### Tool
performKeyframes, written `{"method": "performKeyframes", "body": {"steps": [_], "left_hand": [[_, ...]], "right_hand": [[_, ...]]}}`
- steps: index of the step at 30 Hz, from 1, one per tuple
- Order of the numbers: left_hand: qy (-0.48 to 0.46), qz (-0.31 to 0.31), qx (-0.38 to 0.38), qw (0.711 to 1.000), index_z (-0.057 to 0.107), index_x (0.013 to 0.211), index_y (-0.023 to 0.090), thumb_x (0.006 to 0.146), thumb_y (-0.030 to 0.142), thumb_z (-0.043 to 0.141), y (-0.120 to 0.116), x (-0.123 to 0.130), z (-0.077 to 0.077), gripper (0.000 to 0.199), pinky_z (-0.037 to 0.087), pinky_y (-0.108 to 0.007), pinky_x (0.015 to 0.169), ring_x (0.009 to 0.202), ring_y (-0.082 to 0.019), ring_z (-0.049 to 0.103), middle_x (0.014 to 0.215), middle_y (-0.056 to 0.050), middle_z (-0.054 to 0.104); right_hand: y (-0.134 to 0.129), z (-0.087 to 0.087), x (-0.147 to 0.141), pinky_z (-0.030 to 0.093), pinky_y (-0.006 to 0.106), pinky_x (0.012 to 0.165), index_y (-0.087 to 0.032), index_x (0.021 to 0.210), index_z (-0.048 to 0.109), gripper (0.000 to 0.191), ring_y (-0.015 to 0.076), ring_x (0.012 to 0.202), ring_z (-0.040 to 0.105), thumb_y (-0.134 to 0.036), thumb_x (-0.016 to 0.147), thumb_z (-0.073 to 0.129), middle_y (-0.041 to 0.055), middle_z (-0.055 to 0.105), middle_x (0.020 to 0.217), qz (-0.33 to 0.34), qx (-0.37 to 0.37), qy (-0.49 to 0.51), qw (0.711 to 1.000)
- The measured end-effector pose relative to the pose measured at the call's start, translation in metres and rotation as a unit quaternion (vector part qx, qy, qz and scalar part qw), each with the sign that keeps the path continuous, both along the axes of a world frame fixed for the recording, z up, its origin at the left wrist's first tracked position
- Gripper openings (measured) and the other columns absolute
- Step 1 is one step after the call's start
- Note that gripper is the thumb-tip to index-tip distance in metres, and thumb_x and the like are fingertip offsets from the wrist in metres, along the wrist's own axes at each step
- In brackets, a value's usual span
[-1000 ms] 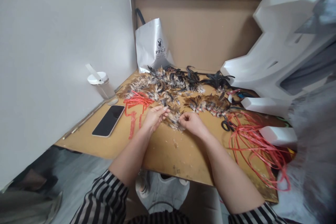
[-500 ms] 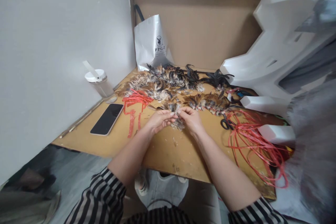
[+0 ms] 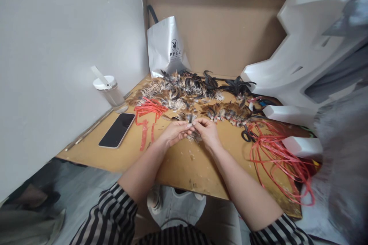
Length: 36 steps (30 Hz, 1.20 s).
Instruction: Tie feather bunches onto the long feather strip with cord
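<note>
Close together over the middle of the table, both hands pinch a small bunch of brown and grey feathers (image 3: 187,115). My left hand (image 3: 176,132) is closed, its thumb and fingertips on the bunch. From the other side my right hand (image 3: 207,129) grips it, thumb and index finger meeting the left fingertips. Some pale feather ends stick out below the fingers. Just behind lie heaped brown and black feathers (image 3: 178,88), and a row of feather bundles (image 3: 230,113) with bits of red at their base sits to the right.
Cut red strips (image 3: 151,108) lie left of the hands, near a phone (image 3: 117,130) and a lidded cup (image 3: 110,93). Black-handled scissors (image 3: 247,134) and tangled red ribbon (image 3: 283,157) are at right, beside white foam pieces (image 3: 304,146). A silver bag (image 3: 163,48) stands behind.
My right hand has shifted slightly to the left, bringing its fingertips closer to the left ones at the bunch. My left hand stays almost still.
</note>
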<state>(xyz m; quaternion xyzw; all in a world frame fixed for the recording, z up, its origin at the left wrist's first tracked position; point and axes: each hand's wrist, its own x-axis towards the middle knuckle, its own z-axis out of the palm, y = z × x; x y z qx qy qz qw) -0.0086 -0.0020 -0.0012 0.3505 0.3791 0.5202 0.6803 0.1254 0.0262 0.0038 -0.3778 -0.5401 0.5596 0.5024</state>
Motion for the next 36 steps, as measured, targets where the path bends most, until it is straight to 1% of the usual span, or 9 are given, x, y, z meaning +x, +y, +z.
{"method": "performKeyframes", "body": {"steps": [6, 12, 14, 16, 18, 20, 23, 26, 36], "left_hand": [[0.037, 0.021, 0.014, 0.999, 0.065, 0.071, 0.009, 0.062, 0.025, 0.071, -0.001, 0.003, 0.000, 0.019, 0.041, -0.013, 0.047, 0.050, -0.004, 0.054, 0.066, -0.006, 0.064], [0.077, 0.052, 0.043, 0.995, 0.064, 0.070, 0.009, 0.063, 0.028, 0.069, -0.002, 0.002, 0.005, 0.020, 0.038, -0.015, 0.045, 0.048, -0.005, 0.051, 0.062, -0.005, 0.062], [0.062, 0.092, 0.050, 0.993, 0.064, 0.070, 0.009, 0.064, 0.027, 0.069, -0.001, -0.002, 0.008, 0.019, 0.038, -0.014, 0.045, 0.048, -0.004, 0.051, 0.063, -0.005, 0.063], [0.034, 0.139, 0.054, 0.988, 0.064, 0.070, 0.010, 0.064, 0.026, 0.069, 0.001, -0.007, 0.011, 0.018, 0.038, -0.014, 0.046, 0.050, -0.004, 0.051, 0.065, -0.004, 0.063], [0.011, 0.171, 0.054, 0.984, 0.063, 0.070, 0.009, 0.064, 0.025, 0.069, 0.002, -0.011, 0.013, 0.017, 0.038, -0.013, 0.047, 0.050, -0.003, 0.051, 0.066, -0.004, 0.063], [0.000, 0.182, 0.051, 0.982, 0.063, 0.069, 0.009, 0.063, 0.024, 0.069, 0.003, -0.013, 0.012, 0.018, 0.037, -0.012, 0.047, 0.050, -0.002, 0.050, 0.065, -0.003, 0.062], [-0.004, 0.181, 0.049, 0.982, 0.063, 0.069, 0.009, 0.062, 0.025, 0.070, 0.004, -0.013, 0.010, 0.019, 0.037, -0.012, 0.046, 0.051, -0.003, 0.051, 0.066, -0.004, 0.062], [-0.007, 0.183, 0.052, 0.982, 0.063, 0.070, 0.009, 0.061, 0.025, 0.071, 0.003, -0.013, 0.009, 0.020, 0.037, -0.011, 0.046, 0.051, -0.002, 0.050, 0.066, -0.004, 0.062], [-0.009, 0.195, 0.028, 0.980, 0.062, 0.070, 0.009, 0.060, 0.025, 0.071, 0.003, -0.014, 0.012, 0.021, 0.037, -0.012, 0.045, 0.051, -0.003, 0.051, 0.069, -0.005, 0.064]], "right_hand": [[-0.002, 0.004, 0.000, 0.039, 0.021, 0.053, -0.016, 0.066, 0.060, 0.020, 0.0090, 0.051, 0.048, -0.033, 0.060, 0.066, -0.0013, 0.058, 0.057, 0.006, -0.019, -0.003, 1.000], [0.000, 0.004, 0.004, 0.037, 0.022, 0.050, -0.015, 0.068, 0.061, 0.023, 0.0090, 0.048, 0.044, -0.036, 0.061, 0.065, -0.0014, 0.056, 0.055, 0.007, -0.026, -0.021, 0.999], [0.004, 0.003, 0.007, 0.037, 0.022, 0.052, -0.015, 0.071, 0.062, 0.022, 0.0097, 0.051, 0.045, -0.036, 0.064, 0.063, -0.0004, 0.057, 0.058, -0.005, 0.005, -0.046, 0.999], [0.008, 0.001, 0.012, 0.038, 0.023, 0.056, -0.015, 0.071, 0.063, 0.020, 0.0113, 0.056, 0.048, -0.034, 0.066, 0.061, 0.0016, 0.059, 0.063, -0.022, 0.074, -0.101, 0.992], [0.011, -0.001, 0.015, 0.038, 0.024, 0.059, -0.016, 0.070, 0.064, 0.016, 0.0128, 0.061, 0.049, -0.030, 0.068, 0.058, 0.0032, 0.059, 0.068, -0.038, 0.160, -0.177, 0.970], [0.012, -0.003, 0.017, 0.038, 0.025, 0.061, -0.016, 0.069, 0.065, 0.014, 0.0136, 0.063, 0.050, -0.027, 0.070, 0.056, 0.0037, 0.058, 0.068, -0.045, 0.226, -0.258, 0.938], [0.008, -0.003, 0.016, 0.037, 0.025, 0.063, -0.018, 0.071, 0.065, 0.014, 0.0143, 0.066, 0.051, -0.023, 0.072, 0.052, 0.0036, 0.058, 0.070, -0.019, 0.279, -0.364, 0.888], [0.002, 0.000, 0.015, 0.036, 0.024, 0.065, -0.019, 0.072, 0.064, 0.016, 0.0148, 0.070, 0.051, -0.023, 0.075, 0.050, 0.0039, 0.058, 0.073, 0.012, 0.298, -0.427, 0.854], [0.004, -0.003, 0.015, 0.033, 0.024, 0.065, -0.020, 0.077, 0.065, 0.017, 0.0162, 0.073, 0.053, -0.023, 0.076, 0.048, 0.0062, 0.060, 0.079, 0.017, 0.276, -0.532, 0.800]]}}
